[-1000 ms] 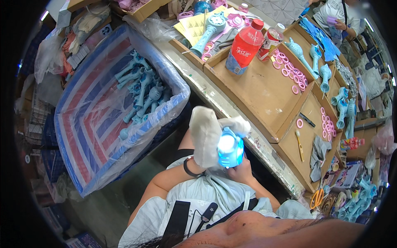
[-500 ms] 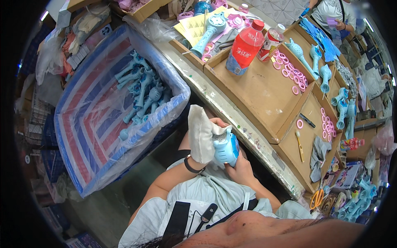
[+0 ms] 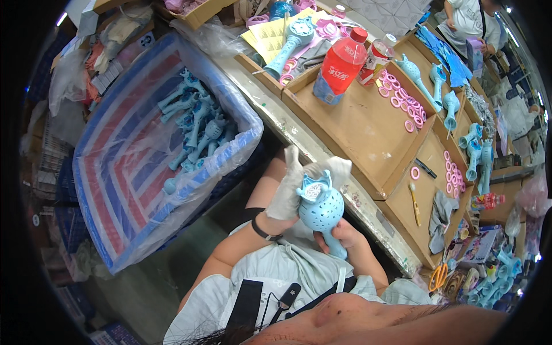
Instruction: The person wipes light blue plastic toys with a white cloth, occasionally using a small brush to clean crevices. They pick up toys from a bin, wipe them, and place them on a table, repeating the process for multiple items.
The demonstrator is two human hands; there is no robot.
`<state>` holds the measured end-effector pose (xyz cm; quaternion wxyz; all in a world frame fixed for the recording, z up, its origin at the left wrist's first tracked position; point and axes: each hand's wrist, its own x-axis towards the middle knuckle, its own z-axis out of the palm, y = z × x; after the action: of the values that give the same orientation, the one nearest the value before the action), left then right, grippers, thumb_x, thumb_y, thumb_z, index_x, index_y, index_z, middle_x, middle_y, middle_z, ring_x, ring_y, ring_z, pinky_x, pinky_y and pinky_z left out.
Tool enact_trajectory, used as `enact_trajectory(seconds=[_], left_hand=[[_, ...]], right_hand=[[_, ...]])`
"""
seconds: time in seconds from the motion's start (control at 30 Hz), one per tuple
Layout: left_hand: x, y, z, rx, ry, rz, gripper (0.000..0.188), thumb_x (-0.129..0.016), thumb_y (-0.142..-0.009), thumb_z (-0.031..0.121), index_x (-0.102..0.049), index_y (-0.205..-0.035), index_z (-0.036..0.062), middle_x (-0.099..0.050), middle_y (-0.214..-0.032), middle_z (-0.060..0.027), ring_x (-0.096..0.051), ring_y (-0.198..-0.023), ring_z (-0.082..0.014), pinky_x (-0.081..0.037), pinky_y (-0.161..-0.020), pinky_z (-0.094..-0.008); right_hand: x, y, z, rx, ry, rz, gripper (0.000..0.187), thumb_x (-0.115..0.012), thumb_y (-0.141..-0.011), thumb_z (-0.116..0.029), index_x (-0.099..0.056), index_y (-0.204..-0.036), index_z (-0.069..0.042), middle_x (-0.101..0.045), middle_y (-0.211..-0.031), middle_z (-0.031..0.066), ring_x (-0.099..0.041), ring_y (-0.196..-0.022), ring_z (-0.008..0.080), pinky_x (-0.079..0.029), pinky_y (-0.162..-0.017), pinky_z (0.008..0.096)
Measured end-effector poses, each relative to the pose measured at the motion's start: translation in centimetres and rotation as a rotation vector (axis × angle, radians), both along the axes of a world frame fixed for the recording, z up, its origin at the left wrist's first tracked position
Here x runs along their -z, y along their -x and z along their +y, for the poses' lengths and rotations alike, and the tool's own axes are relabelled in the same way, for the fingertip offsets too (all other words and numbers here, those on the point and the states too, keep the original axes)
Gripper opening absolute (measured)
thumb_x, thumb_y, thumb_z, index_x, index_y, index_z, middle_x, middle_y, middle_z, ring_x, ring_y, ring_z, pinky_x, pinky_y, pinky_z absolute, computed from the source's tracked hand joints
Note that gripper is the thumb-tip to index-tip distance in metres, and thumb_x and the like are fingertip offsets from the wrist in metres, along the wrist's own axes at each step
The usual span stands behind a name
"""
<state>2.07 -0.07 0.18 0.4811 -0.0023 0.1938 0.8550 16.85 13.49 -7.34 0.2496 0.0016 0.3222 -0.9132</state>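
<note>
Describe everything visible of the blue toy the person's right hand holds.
The blue toy looks like plastic, with no glow showing. Its round head has many small holes; a pronged crown surrounds a whitish patterned disc. It slants, head upper left in view, the right hand gripping its handle, the white-covered left hand beside the head.

Left: a bin, with heaped toy wands in its right-hand part. Right: the table, bearing two adjoining cardboard trays. In the farther tray, a bottle stands toward the left, rings to its right; in the nearer tray, a toothbrush lies left of a cloth, a pen behind both. Between bin and table: a held toy wand.
</note>
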Motion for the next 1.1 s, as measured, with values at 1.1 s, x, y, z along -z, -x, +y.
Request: enact_trajectory(seconds=[1.1], left_hand=[[0.5,0.5,-0.4,-0.176,0.116,0.211,0.078,-0.016,-0.096,0.064,-0.056,-0.113,-0.0011,-0.062,-0.102,-0.0071,-0.058,-0.097,-0.0142,-0.045,-0.088,-0.0263]], right_hand=[[-0.2,0.4,-3.4,0.622,-1.256,0.232,0.029,-0.052,-0.093,-0.024,-0.052,-0.109,0.000,-0.060,-0.077,0.0119,-0.059,-0.067,0.0258,-0.048,-0.063,0.0348]])
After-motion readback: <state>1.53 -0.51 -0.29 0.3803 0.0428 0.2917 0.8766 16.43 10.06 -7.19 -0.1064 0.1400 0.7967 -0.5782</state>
